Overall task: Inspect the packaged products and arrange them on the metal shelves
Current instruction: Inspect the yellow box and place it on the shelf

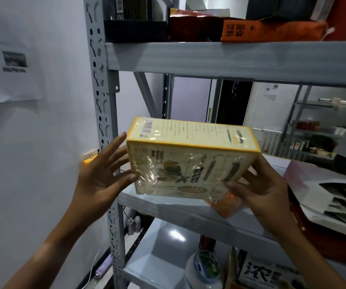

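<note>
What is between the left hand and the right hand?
In the head view, the yellow box lies between the left hand and the right hand.

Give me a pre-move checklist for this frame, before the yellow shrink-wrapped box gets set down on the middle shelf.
1. Hold on the yellow box: right hand grips its lower right corner; ok.
2. Left hand support: fingers spread straight, fingertips touching the box's left edge, not gripping; ok.
3. Printed side visible for inspection: barcode face and picture face both turned to the camera; ok.
4. Shrink wrap intact: glare and wrinkles hide detail; cannot tell.
5. Landing spot on the middle shelf: bare at left, but an orange packet lies right under the box; not ok.
6. Headroom below the upper shelf: open gap above the box; ok.
</note>
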